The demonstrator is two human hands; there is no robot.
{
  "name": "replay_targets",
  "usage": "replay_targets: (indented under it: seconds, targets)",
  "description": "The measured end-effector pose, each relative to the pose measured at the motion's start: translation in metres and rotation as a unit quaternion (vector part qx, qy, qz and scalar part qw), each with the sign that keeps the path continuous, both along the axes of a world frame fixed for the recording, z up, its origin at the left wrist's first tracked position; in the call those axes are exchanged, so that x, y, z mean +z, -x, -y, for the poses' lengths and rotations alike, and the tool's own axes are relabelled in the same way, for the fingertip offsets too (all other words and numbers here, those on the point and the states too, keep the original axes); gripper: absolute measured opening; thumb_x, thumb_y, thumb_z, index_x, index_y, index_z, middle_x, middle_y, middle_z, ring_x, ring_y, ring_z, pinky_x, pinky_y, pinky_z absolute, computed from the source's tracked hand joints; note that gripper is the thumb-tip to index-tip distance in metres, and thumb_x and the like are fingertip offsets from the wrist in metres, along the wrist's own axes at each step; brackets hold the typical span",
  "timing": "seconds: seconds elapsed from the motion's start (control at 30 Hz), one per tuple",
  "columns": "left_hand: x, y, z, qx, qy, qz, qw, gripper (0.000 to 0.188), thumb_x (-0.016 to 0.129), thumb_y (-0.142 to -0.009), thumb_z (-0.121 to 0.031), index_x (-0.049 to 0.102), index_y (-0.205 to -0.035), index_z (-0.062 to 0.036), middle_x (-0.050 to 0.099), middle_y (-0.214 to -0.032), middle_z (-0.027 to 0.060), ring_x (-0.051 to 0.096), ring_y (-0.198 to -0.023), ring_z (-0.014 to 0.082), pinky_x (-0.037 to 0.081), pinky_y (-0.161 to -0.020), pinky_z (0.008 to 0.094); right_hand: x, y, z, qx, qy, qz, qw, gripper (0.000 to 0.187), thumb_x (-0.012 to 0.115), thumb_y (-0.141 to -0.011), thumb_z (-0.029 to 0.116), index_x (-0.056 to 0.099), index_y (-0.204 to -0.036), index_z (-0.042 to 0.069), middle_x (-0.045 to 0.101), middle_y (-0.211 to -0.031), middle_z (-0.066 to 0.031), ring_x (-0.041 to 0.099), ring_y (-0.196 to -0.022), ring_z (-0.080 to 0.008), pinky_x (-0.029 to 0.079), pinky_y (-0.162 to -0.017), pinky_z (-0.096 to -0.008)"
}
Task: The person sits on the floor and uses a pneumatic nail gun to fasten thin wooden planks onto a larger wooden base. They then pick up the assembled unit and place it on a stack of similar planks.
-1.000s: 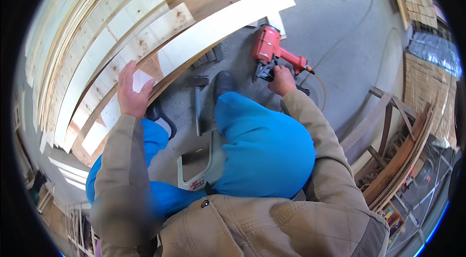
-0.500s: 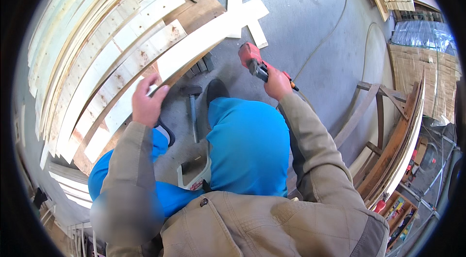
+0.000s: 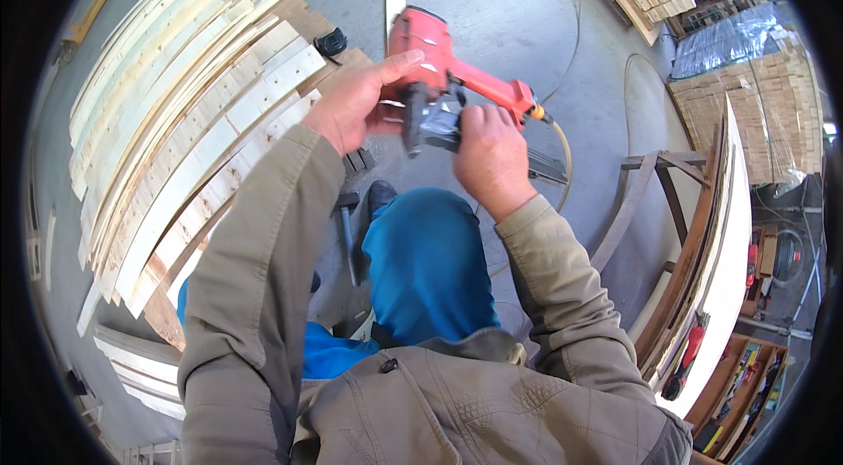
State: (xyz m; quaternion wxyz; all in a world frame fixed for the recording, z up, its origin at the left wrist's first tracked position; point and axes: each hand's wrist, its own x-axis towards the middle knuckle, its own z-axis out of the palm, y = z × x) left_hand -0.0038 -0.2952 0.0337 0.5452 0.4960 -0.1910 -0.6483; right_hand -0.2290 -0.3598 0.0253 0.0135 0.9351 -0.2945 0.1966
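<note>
A red nail gun (image 3: 430, 48) is held up before me in both hands, over the floor and beyond my blue-clad knee. My left hand (image 3: 347, 109) is closed round its body, thumb on the red housing and fingers partly hidden behind it. At the dark, metallic magazine (image 3: 439, 121), the curled fingers of my right hand (image 3: 496, 158) grip the tool's near side; whether they also hold something small is hidden. A tan air hose (image 3: 566, 153) runs from the end of the red handle. Some blur covers the magazine.
Stacked pale boards (image 3: 193, 122) fill the left side, a black object (image 3: 331, 42) at their far edge. A hammer (image 3: 349, 241) stands near my foot. On the right are a wooden frame (image 3: 645, 193), wrapped timber (image 3: 746, 105) and a tool box (image 3: 738, 390).
My left hand has left the boards and taken hold of the nail gun. The gun has come up and turned, and my right hand has shifted from its handle to the magazine.
</note>
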Motion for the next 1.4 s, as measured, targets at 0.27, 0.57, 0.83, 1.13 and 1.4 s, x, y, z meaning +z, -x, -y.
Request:
replay_targets:
  seconds: [0.27,0.57,0.83,1.13,1.4]
  targets:
    - [0.058,-0.018,-0.036,0.070,0.071,0.104,0.989,0.041,0.082,-0.091,-0.027,0.073,-0.118,0.0026,0.076,-0.098,0.0075,0.072,-0.083,0.0150,0.059,-0.080,0.0333,0.038,-0.029,-0.039,0.057,-0.064,0.014,0.996,0.040,0.081,-0.077,0.012,0.060,-0.110,0.004,0.064,-0.105,-0.0158,0.065,-0.102,-0.0389,0.055,-0.090,-0.0531]
    - [0.053,-0.010,-0.061,0.113,0.148,0.153,0.971,0.065,0.080,-0.080,-0.013,0.059,-0.138,0.0098,0.073,-0.112,0.0133,0.070,-0.091,0.0171,0.058,-0.081,0.0315,0.089,0.010,0.012,0.048,-0.129,0.134,0.981,0.074,0.096,-0.070,0.021,0.064,-0.134,0.003,0.065,-0.128,-0.0195,0.064,-0.116,-0.0388,0.054,-0.101,-0.0481]
    - [0.066,0.000,-0.059,-0.026,0.230,0.208,0.950,0.079,0.087,-0.070,-0.005,0.062,-0.143,0.0058,0.075,-0.117,0.0105,0.070,-0.108,0.0197,0.055,-0.098,0.0331,0.083,-0.002,0.040,0.117,-0.583,0.054,0.803,0.039,0.086,-0.079,0.005,0.072,-0.115,-0.003,0.075,-0.096,-0.0088,0.071,-0.081,-0.0186,0.060,-0.074,-0.0364]
    - [0.014,-0.018,-0.035,-0.083,0.287,0.399,0.867,0.091,0.092,-0.074,-0.019,0.055,-0.154,0.0016,0.066,-0.144,0.0213,0.061,-0.138,0.0323,0.045,-0.119,0.0421,0.076,0.023,0.044,0.028,-0.679,0.046,0.732,0.025,0.079,-0.082,-0.003,0.073,-0.106,0.001,0.070,-0.089,-0.0028,0.066,-0.076,-0.0148,0.055,-0.066,-0.0333]
    - [-0.151,-0.020,-0.136,-0.202,-0.138,0.673,0.698,0.089,0.087,-0.085,-0.029,0.047,-0.160,-0.0029,0.042,-0.170,0.0176,0.038,-0.158,0.0353,0.036,-0.127,0.0499,-0.006,0.020,0.051,-0.057,-0.569,0.025,0.820,0.024,0.074,-0.079,-0.001,0.070,-0.103,0.001,0.066,-0.083,0.0009,0.058,-0.073,-0.0086,0.049,-0.061,-0.0325]
